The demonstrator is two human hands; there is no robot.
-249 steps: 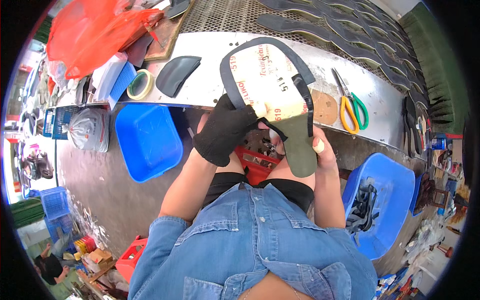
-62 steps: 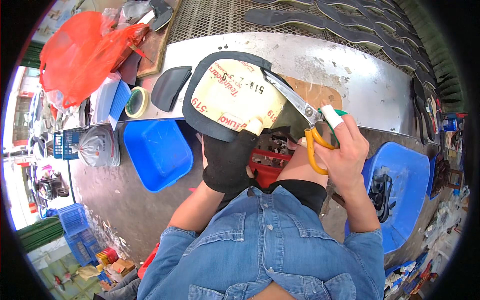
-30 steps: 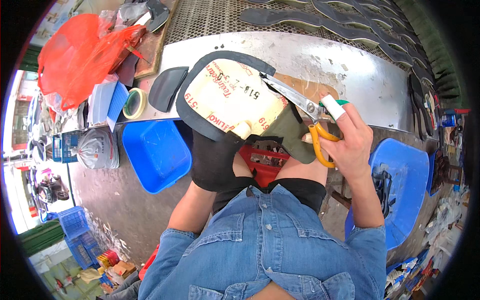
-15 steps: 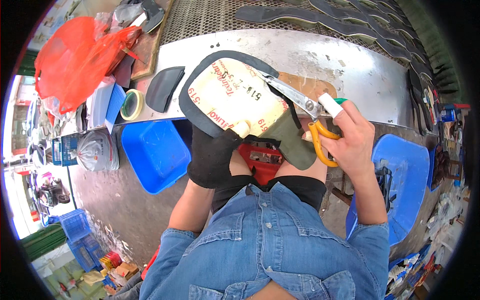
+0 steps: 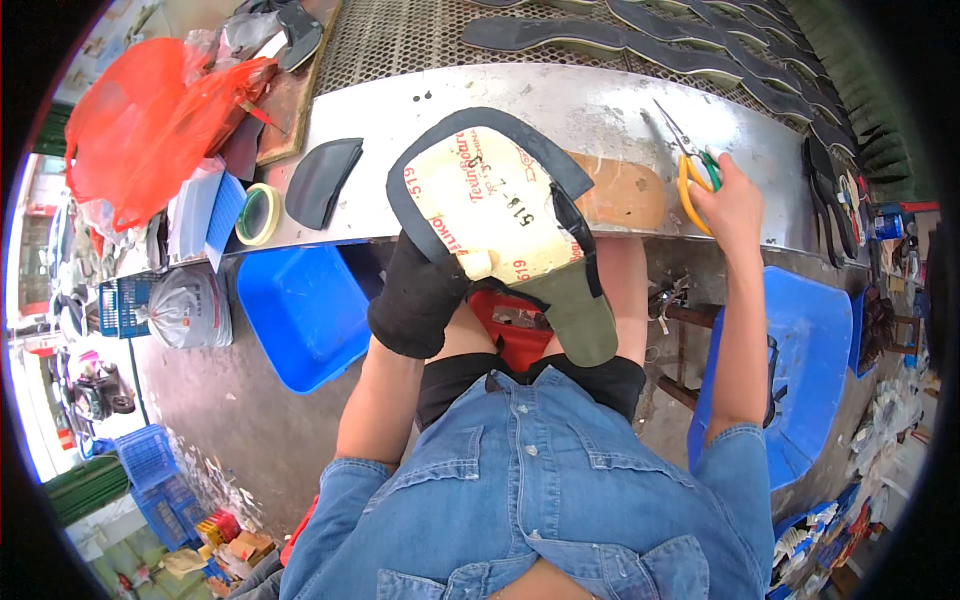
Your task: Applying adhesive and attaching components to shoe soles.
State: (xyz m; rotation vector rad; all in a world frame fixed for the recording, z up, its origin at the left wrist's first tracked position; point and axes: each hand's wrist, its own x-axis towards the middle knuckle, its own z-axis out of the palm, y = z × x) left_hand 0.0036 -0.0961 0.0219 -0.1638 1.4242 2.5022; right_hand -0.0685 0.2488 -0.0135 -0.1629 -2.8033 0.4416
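My left hand (image 5: 415, 300), in a black glove with a pale-covered thumb, is closed on a shoe insole (image 5: 490, 205). The insole has a cream, printed board face with a dark border round its wide end. Its olive-green narrow end hangs down over my lap. Over the right part of the metal table, my right hand (image 5: 735, 205) has its fingers at the handles of a pair of scissors (image 5: 690, 180), one handle yellow, one green. The blades point away to the upper left, slightly apart and clear of the insole.
A brown sole-shaped piece (image 5: 625, 192) lies on the metal table (image 5: 400, 115). To the left are a dark curved piece (image 5: 325, 182), a tape roll (image 5: 259, 214) and a red plastic bag (image 5: 150, 130). Blue tubs (image 5: 300, 320) flank my legs; dark insoles (image 5: 545, 33) line the far mesh.
The scissors have left the insole's edge and moved right, down toward the table, with my right hand. The insole has shifted slightly right and turned, still in my left hand.
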